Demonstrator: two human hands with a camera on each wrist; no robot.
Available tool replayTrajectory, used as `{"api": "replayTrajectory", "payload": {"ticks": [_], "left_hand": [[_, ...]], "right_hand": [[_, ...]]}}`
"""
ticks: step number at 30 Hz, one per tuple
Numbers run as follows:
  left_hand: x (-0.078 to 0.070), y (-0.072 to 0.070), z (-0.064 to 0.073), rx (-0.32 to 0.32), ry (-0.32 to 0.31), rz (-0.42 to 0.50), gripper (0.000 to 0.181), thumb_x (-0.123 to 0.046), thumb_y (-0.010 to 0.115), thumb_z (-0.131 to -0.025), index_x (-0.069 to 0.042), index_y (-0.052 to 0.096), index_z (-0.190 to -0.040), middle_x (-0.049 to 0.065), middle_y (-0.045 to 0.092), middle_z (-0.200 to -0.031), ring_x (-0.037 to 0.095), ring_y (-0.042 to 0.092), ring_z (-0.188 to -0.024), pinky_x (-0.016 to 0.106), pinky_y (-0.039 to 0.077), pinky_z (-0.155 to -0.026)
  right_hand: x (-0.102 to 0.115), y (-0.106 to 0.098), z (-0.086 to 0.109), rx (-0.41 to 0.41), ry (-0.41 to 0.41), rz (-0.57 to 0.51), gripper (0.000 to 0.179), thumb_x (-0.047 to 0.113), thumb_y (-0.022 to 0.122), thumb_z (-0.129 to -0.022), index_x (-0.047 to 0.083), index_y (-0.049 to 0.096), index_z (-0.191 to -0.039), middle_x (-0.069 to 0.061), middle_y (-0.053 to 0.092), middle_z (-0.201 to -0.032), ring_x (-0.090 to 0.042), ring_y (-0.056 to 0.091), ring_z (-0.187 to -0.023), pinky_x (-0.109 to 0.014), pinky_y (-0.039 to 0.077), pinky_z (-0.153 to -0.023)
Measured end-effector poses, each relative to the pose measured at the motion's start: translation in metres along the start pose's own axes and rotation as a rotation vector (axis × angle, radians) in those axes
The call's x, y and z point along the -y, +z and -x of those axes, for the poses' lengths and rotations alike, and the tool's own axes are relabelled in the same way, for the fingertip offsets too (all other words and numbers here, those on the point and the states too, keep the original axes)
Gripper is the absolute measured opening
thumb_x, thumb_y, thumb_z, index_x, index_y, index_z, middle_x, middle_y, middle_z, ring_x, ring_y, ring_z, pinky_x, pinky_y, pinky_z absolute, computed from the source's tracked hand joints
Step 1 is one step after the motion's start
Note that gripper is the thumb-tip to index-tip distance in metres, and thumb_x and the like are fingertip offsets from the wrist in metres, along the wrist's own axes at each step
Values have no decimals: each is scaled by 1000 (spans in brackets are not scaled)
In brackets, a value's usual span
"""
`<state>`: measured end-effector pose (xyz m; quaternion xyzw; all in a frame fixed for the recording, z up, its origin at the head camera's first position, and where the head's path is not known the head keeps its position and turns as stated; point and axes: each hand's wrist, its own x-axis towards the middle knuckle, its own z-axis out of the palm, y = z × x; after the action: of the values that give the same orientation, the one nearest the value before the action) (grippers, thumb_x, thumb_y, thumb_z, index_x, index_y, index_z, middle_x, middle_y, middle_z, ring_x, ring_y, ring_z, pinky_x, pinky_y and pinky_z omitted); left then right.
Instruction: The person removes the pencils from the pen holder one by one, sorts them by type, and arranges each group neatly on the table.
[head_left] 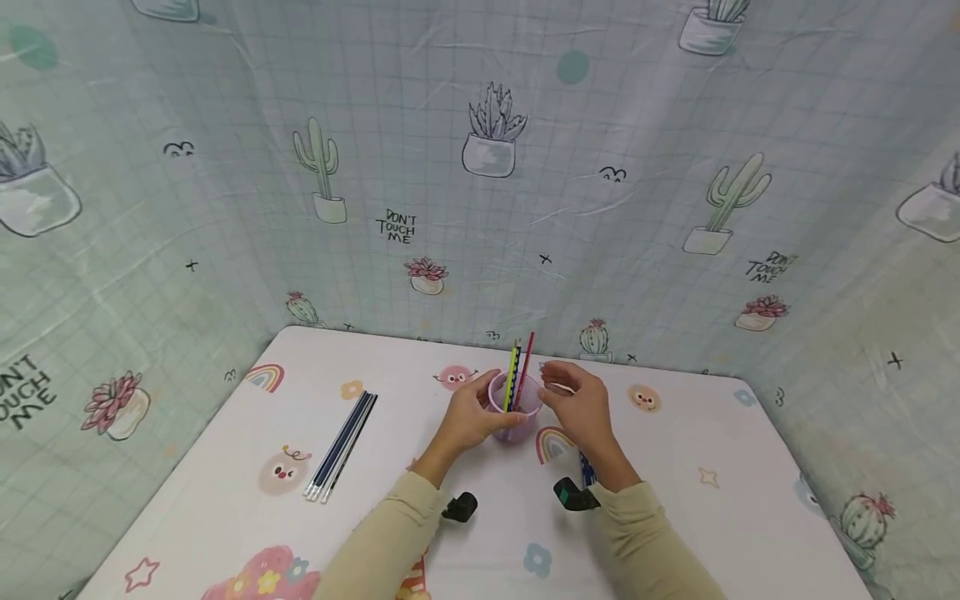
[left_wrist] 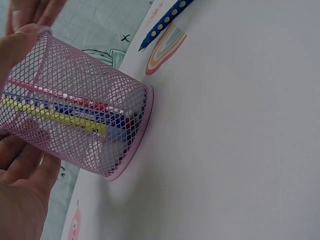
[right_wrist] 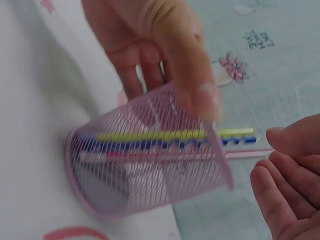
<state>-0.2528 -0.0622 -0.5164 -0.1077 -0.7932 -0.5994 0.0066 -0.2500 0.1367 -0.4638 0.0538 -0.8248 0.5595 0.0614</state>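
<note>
My left hand (head_left: 467, 417) grips a pink mesh pencil cup (left_wrist: 100, 100), with the thumb near its rim and the fingers around the far side. A yellow pencil (head_left: 511, 379), a blue pencil with white dots (right_wrist: 247, 140) and a red pencil (head_left: 527, 358) stand in the cup. Just right of the rim, my right hand (head_left: 581, 408) has its fingers loosely bent, close to the red pencil's upper end; no grip on it shows. More dotted blue pencils (head_left: 587, 471) lie on the table, partly hidden under my right wrist.
On the left of the white patterned table (head_left: 645, 533) lies a row of several dark blue and silver pencils (head_left: 341, 446). A cactus-print curtain (head_left: 420, 167) rises behind and at both sides. Black wrist camera mounts (head_left: 573, 494) hang under the sleeves.
</note>
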Motion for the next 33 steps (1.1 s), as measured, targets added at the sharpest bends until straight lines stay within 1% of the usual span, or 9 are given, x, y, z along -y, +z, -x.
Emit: {"api": "replayTrajectory", "payload": {"ticks": [4,6,11,13,16,20,25,29,33], "left_hand": [[0,1,-2,-8,-12,-4,84,-29,91,-82,-13,51,-154,4,67,-142,24,65,-128,44,54,-112],[0,1,-2,-10,-16,-17,86,-31,91,-81,-11,50,-154,5,66,-144,25,65,-129,44,54,-111],[2,1,-2,3,-9,-25,93,-35,92,-80,-6,47,-155,8,65,-145,26,65,-129,43,56,-109],[2,1,-2,8,-7,-19,92,-34,92,-80,-6,47,-155,8,65,-144,25,65,-128,42,56,-109],[2,1,-2,8,0,-21,87,-32,92,-80,-11,51,-154,7,66,-143,23,66,-126,42,57,-108],[0,1,-2,1,23,-25,80,-28,91,-81,-16,55,-151,6,67,-141,24,66,-125,42,56,-108],[0,2,0,13,33,-32,80,-27,90,-82,-13,53,-152,8,66,-143,27,66,-126,42,56,-108],[1,1,1,9,42,-18,80,-27,91,-81,-14,54,-152,8,66,-143,26,66,-125,42,57,-106],[2,-1,1,2,42,-15,81,-28,92,-80,-15,54,-151,6,66,-143,22,66,-125,40,57,-105]], "right_hand": [[11,11,-8,23,-32,-17,40,2,74,-94,4,68,-133,-16,73,-130,-32,72,-118,-40,60,-101],[13,18,-12,23,-32,7,40,4,75,-93,2,68,-133,-16,74,-128,-32,73,-117,-40,61,-99],[16,34,-20,-31,-36,125,40,5,75,-93,-1,68,-132,-18,76,-123,-32,75,-110,-40,64,-92],[18,39,-21,-60,-40,183,41,6,75,-93,-1,68,-133,-17,77,-121,-32,76,-108,-43,64,-91],[22,45,-21,-85,-43,261,41,8,74,-93,1,68,-134,-16,78,-120,-32,76,-107,-46,64,-90],[25,52,-24,-81,-31,334,41,10,72,-95,3,67,-135,-15,77,-121,-32,76,-108,-47,64,-91],[19,56,-27,-79,14,313,39,10,73,-95,3,69,-133,-15,78,-117,-32,75,-109,-46,64,-92],[15,57,-29,-104,3,250,33,9,75,-94,1,72,-126,-16,79,-111,-32,76,-103,-48,65,-85],[14,59,-31,-133,-11,228,26,12,76,-94,3,76,-119,-14,80,-105,-29,75,-95,-44,66,-77]]}}
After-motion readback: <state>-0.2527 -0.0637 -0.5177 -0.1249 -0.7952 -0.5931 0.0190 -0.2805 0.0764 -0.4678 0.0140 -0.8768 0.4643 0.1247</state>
